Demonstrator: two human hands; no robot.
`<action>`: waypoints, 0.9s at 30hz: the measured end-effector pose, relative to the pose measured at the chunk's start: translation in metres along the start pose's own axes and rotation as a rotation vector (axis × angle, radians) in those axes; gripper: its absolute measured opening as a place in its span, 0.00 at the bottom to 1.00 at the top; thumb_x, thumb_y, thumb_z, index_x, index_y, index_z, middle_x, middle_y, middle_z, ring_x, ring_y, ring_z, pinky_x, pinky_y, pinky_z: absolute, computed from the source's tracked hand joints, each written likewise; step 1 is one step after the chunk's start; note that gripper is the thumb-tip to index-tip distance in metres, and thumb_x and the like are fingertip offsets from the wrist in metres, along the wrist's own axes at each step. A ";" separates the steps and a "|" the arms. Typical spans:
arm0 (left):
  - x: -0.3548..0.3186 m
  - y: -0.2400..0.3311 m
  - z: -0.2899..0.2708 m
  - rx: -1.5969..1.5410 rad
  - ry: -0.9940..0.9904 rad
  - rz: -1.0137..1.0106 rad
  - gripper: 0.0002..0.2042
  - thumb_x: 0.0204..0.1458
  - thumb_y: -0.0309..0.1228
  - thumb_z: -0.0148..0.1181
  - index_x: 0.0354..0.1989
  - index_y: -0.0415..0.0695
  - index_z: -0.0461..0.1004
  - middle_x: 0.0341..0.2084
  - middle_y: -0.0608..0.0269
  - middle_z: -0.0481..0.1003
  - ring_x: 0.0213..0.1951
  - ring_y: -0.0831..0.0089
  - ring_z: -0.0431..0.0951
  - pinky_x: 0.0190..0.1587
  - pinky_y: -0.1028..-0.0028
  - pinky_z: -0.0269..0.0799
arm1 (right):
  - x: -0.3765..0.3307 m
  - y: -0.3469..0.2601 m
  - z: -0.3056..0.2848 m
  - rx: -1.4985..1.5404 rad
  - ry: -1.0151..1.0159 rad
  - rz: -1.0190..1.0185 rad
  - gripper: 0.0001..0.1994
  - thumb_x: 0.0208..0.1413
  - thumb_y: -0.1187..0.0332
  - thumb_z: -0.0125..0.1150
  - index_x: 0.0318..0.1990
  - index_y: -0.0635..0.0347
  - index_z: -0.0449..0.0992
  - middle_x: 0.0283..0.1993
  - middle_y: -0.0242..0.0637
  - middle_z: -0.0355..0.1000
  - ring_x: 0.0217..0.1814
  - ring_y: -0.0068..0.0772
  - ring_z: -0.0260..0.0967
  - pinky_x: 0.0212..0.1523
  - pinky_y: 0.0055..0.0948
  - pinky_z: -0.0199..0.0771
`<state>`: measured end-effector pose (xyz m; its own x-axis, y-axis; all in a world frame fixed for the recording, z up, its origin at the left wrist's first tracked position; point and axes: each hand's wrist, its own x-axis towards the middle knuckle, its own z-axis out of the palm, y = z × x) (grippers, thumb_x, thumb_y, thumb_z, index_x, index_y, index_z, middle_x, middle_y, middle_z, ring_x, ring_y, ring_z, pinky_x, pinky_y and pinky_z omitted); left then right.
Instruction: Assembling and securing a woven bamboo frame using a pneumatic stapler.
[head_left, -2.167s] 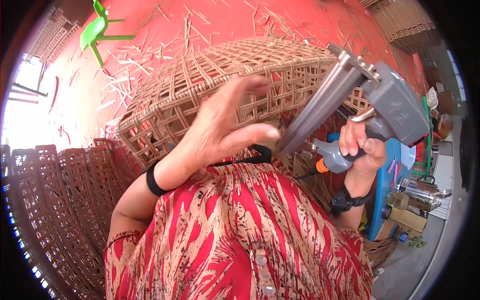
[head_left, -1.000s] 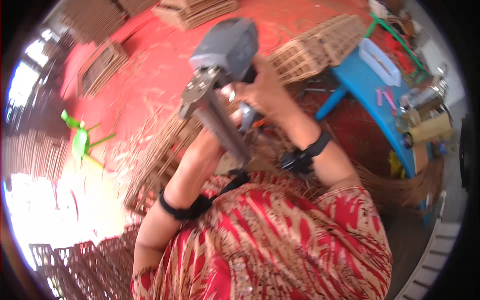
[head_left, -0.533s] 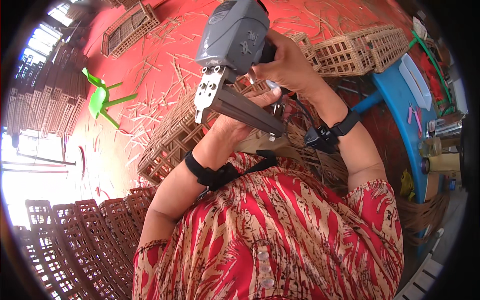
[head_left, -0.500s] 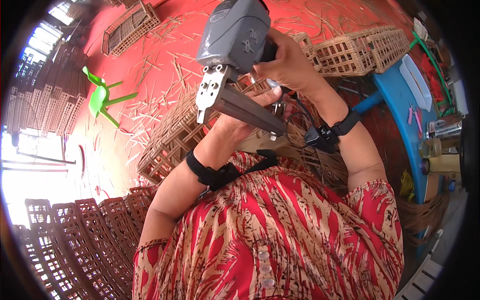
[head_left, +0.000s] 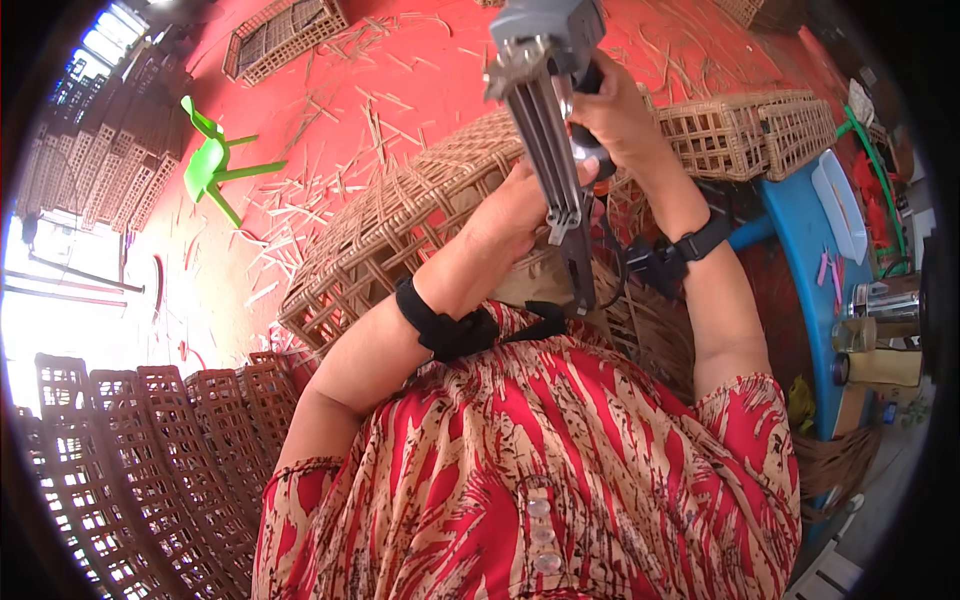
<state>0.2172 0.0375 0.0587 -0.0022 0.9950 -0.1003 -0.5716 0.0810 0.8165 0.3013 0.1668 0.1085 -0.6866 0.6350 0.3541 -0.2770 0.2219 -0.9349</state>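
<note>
A grey nail gun (head_left: 548,25) is held up in front of me, its long dark magazine (head_left: 545,140) slanting down toward my body. My right hand (head_left: 618,115) is closed around its black handle. My left hand (head_left: 515,205) grips the magazine from behind; its thumb shows to the right of the rail and most of its fingers are hidden. A dark narrow bar (head_left: 580,265) sticks out below the magazine's end. Under my hands a tan woven wicker basket frame (head_left: 400,215) lies across my lap, partly covered by my arms.
A blue table (head_left: 815,300) at the right bears a white tray (head_left: 838,205), pink-handled scissors and jars. A green chair (head_left: 208,165) stands at left. Brown wicker crates (head_left: 130,450) are stacked lower left. Cane scraps (head_left: 375,125) litter the red floor. Another basket (head_left: 285,40) lies far left.
The nail gun has moved right and turned, so its magazine points down toward me. A dark bar now extends below the magazine's end. Both hands moved slightly right with the tool.
</note>
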 end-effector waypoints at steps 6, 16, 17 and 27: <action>0.005 0.010 0.007 0.113 0.047 -0.129 0.22 0.57 0.45 0.59 0.49 0.38 0.71 0.32 0.61 0.76 0.28 0.68 0.78 0.34 0.69 0.77 | 0.010 0.013 -0.019 0.125 -0.033 0.100 0.09 0.51 0.73 0.61 0.40 0.62 0.72 0.26 0.33 0.73 0.22 0.22 0.71 0.22 0.25 0.72; 0.006 0.023 0.021 0.326 0.028 0.401 0.30 0.66 0.53 0.34 0.53 0.34 0.69 0.39 0.54 0.77 0.44 0.67 0.76 0.52 0.66 0.69 | -0.008 0.034 -0.033 0.345 0.024 0.291 0.32 0.54 0.72 0.62 0.66 0.65 0.58 0.32 0.29 0.69 0.31 0.18 0.69 0.33 0.18 0.71; 0.007 0.018 0.025 0.101 -0.114 0.298 0.31 0.65 0.53 0.34 0.56 0.35 0.67 0.42 0.55 0.77 0.46 0.67 0.76 0.55 0.65 0.68 | -0.008 0.037 -0.038 0.334 0.021 0.301 0.33 0.53 0.72 0.62 0.67 0.65 0.57 0.32 0.29 0.69 0.32 0.18 0.69 0.33 0.17 0.71; 0.011 -0.018 0.033 -0.244 0.118 0.343 0.24 0.65 0.51 0.40 0.43 0.39 0.69 0.28 0.63 0.70 0.27 0.75 0.68 0.32 0.72 0.67 | -0.024 0.028 -0.071 -0.145 -0.108 0.102 0.25 0.52 0.60 0.65 0.54 0.65 0.70 0.38 0.36 0.74 0.40 0.27 0.73 0.42 0.26 0.74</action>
<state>0.2542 0.0489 0.0616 -0.3113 0.9471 0.0776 -0.6988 -0.2835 0.6568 0.3579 0.2106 0.0718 -0.7765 0.5780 0.2511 -0.1083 0.2701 -0.9567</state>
